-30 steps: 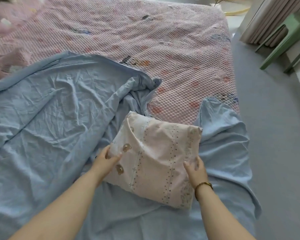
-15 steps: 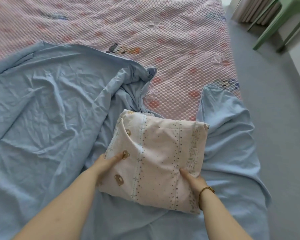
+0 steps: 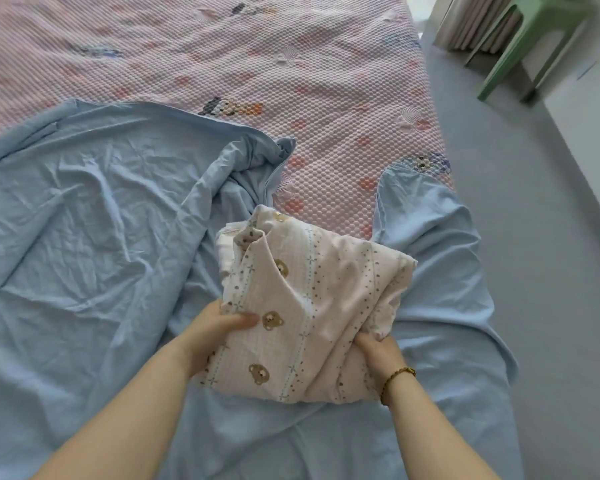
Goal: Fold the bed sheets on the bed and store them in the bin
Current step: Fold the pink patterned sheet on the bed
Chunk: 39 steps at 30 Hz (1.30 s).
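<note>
Folded bear-print sheet (image 3: 312, 306) near the bed's front edge, over a rumpled blue sheet (image 3: 84, 237), far corner raised and layers showing at the upper left. Gripped at its left edge by the left hand (image 3: 219, 327), thumb on top beside a printed bear. Clasped at its lower right edge by the right hand (image 3: 378, 351), fingers tucked into the cloth, beaded bracelet (image 3: 397, 375) on the wrist. Beyond, pink quilted bed cover (image 3: 291, 64). At upper right, green plastic stool (image 3: 534, 36) on grey floor (image 3: 534, 237).
</note>
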Tool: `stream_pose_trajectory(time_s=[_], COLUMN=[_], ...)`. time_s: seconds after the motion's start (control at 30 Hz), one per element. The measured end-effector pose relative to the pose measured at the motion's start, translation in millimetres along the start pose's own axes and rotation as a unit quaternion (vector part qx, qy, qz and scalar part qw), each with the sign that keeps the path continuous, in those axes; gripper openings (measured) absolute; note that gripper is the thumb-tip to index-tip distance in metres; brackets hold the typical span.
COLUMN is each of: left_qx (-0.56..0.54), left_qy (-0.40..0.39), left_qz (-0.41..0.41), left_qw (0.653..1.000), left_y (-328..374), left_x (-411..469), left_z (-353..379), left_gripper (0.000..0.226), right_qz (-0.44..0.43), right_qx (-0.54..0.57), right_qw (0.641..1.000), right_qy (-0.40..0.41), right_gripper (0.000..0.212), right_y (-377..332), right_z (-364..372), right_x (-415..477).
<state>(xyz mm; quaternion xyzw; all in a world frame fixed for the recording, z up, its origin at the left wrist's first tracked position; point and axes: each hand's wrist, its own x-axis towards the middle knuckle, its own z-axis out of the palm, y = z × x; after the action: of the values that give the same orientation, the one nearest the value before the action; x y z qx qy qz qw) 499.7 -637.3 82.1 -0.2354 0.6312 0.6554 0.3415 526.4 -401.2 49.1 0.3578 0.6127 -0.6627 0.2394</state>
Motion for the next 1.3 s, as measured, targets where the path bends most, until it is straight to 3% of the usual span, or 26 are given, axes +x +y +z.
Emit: stream_pose_trajectory(time_s=[0.1,0.23,0.43,0.53,0.6,0.67,0.9,1.03,1.17,1.3], left_qx=[0.026,0.024,0.036,0.087,0.120,0.152,0.242,0.308,0.345,0.383], left_qy=[-0.027,-0.045,-0.080,-0.137,-0.169,-0.204,-0.328,-0.376,-0.439,-0.480], left_qz=[0.046,0.092,0.129,0.131,0.145,0.159,0.170,0.136,0.106,0.072], left_qw=[0.998,0.994,0.988,0.978,0.968,0.954,0.897,0.863,0.823,0.786], left_y=[19,36,32,19,12,7,-28,-61,-106,-151], left_x=[-19,-50,-84,-101,-113,-125,-159,-171,-189,-209], left_z=[19,44,77,100,114,131,200,245,301,358], left_gripper=[0.070,0.073,0.071,0.075,0.070,0.073,0.070,0.068,0.040,0.048], right_qz=[-0.050,-0.122,-0.262,-0.291,-0.306,-0.312,-0.299,-0.253,-0.207,-0.175], right_qx=[0.052,0.084,0.083,0.085,0.081,0.087,0.139,0.158,0.203,0.254], right_qw=[0.997,0.989,0.958,0.942,0.931,0.919,0.869,0.846,0.815,0.782], right_qy=[0.008,0.028,0.088,0.145,0.181,0.224,0.368,0.441,0.501,0.542], right_gripper=[0.054,0.040,0.046,0.058,0.050,0.038,0.030,0.030,0.030,0.027], right_y=[-6,-14,1,30,48,65,133,177,227,276], right_z=[-9,-33,-51,-60,-63,-68,-99,-121,-147,-183], right_x=[-25,-68,-135,-167,-188,-208,-275,-306,-336,-359])
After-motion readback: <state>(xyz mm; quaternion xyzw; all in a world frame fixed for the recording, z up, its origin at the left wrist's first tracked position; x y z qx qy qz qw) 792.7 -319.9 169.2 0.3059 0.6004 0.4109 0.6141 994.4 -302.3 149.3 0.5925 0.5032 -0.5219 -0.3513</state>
